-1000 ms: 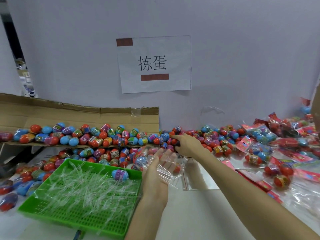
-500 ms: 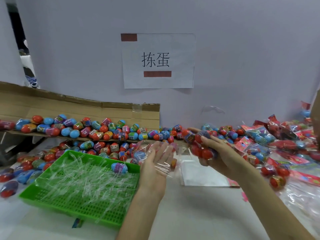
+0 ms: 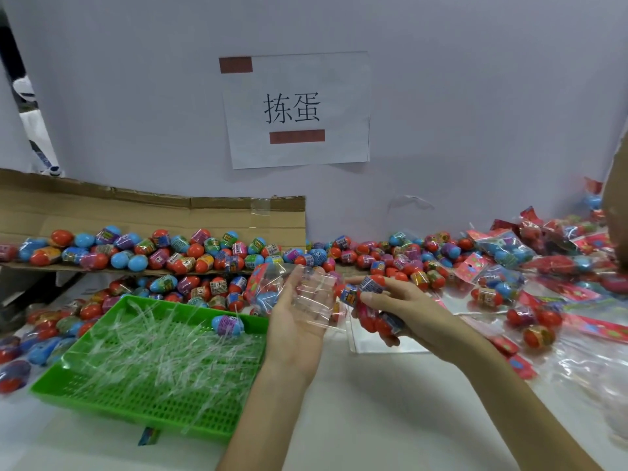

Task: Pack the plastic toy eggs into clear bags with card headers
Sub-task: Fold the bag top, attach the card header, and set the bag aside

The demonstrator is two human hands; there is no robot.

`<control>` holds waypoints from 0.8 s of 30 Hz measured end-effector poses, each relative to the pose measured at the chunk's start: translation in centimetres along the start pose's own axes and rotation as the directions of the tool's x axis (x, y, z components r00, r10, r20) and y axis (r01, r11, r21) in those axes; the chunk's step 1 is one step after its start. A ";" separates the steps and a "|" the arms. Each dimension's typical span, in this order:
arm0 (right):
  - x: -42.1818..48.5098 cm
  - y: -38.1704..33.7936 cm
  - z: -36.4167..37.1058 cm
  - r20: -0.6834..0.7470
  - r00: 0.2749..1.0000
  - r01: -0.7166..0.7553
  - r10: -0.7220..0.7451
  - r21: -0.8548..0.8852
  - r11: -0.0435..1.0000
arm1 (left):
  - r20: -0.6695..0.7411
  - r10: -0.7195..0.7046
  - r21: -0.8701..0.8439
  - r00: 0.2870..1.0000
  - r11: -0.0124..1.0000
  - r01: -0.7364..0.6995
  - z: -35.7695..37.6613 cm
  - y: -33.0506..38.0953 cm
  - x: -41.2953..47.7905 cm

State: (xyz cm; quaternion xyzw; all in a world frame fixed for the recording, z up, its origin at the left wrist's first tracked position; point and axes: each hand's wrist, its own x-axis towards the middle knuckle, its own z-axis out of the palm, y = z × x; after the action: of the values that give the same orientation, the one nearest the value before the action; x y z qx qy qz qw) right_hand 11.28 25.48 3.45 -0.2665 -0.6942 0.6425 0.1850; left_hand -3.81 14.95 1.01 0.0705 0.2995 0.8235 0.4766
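Grey wall (image 3: pixel 475 96) at the back carries a white paper sign (image 3: pixel 295 110) printed "拣蛋", fixed by two brown-red tape strips, one at its top left corner and one under the characters. White table (image 3: pixel 373 413) below. Cardboard flap (image 3: pixel 136 212) lies along the wall at left; loose eggs (image 3: pixel 190 253), red, blue and purple with printed wraps, are heaped on and below it and on along the wall. Wrap print is too small to read. Green tray (image 3: pixel 136 414) at front left holds clear strips and one egg (image 3: pixel 227 325). Left hand (image 3: pixel 295 328), palm up and fingers loosely bent, holds a clear bag (image 3: pixel 306 294). Right hand (image 3: pixel 407 314), just beside it, is curled round a handful of eggs (image 3: pixel 370 311), next to the bag. Packed bags (image 3: pixel 506 253) with pink-red headers lie piled at right.
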 end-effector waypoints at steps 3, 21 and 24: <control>0.1 0.3 0.2 -0.014 1.000 0.008 -0.008 -0.018 1.000 | 0.011 -0.005 0.015 1.000 1.000 0.005 -0.1 -0.2 0.2; 0.7 1.3 0.6 -0.178 0.971 0.113 -0.157 -0.234 0.966 | 0.112 -0.024 0.185 0.993 0.983 0.003 0.3 -1.3 0.0; 0.7 1.4 1.3 -0.216 0.949 0.141 -0.229 -0.360 0.922 | 0.080 -0.038 0.200 0.996 0.980 0.021 0.3 -1.6 0.0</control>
State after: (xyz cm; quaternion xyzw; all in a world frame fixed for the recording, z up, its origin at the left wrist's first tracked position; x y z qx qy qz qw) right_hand 10.19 24.92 1.88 -0.3071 -0.7872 0.4531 0.2840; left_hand -2.50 15.68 0.32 0.1478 0.3612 0.7785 0.4916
